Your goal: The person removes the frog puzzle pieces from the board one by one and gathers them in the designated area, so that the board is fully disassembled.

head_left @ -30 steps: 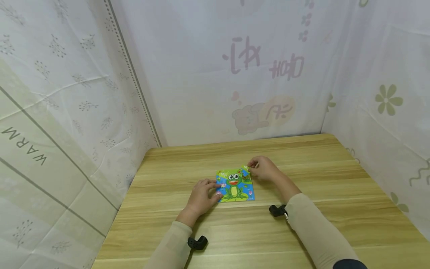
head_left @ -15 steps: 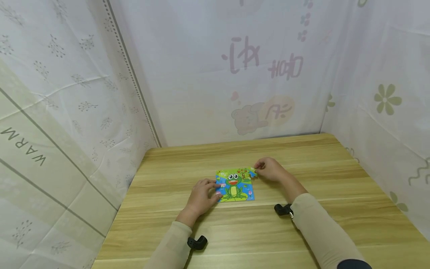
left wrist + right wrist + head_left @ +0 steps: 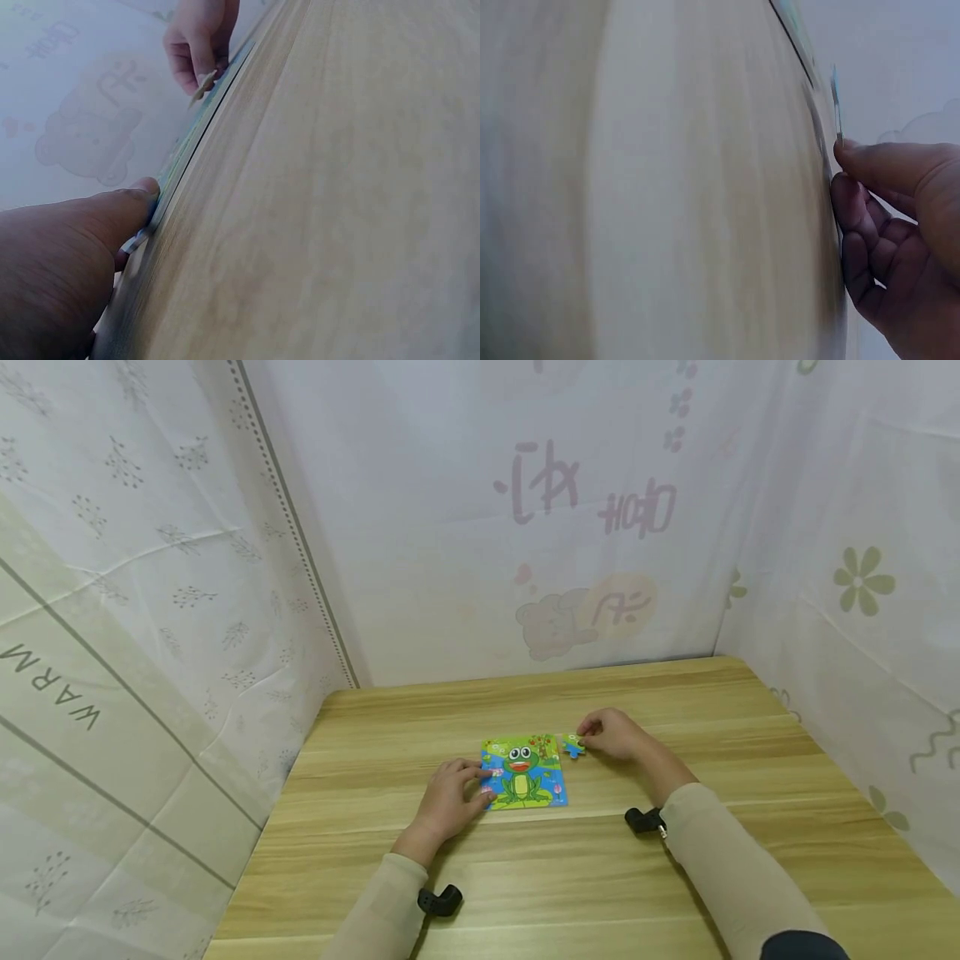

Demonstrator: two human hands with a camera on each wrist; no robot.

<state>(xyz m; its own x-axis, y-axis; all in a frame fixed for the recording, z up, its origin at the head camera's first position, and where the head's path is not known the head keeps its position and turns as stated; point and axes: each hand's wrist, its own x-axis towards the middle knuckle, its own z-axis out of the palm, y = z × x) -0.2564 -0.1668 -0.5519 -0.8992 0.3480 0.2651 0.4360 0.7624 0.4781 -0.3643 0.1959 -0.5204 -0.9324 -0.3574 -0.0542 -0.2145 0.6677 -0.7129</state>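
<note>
A square frog jigsaw puzzle [image 3: 522, 783] lies flat on the wooden table in the head view. At its left edge rests my left hand [image 3: 450, 797], thumb and fingers spread apart on the border. My right hand [image 3: 615, 735] pinches a loose green and blue jigsaw piece [image 3: 573, 746] between thumb and fingers, just right of the puzzle's top right corner and apart from it. Seen edge-on in the right wrist view, the jigsaw piece [image 3: 837, 105] stands up from the thumb tip. The left thumb [image 3: 131, 210] touches the puzzle's edge in the left wrist view.
The wooden table [image 3: 540, 877] stretches around the puzzle on all sides. Behind it hangs a printed white cloth [image 3: 450, 568], with more patterned cloth at left and right. A black wrist camera [image 3: 440, 902] sits at the left cuff, another black camera [image 3: 645, 821] at the right.
The right hand has moved right with the jigsaw piece, from over the puzzle's top right corner to beside it. The left hand and the puzzle have stayed in place.
</note>
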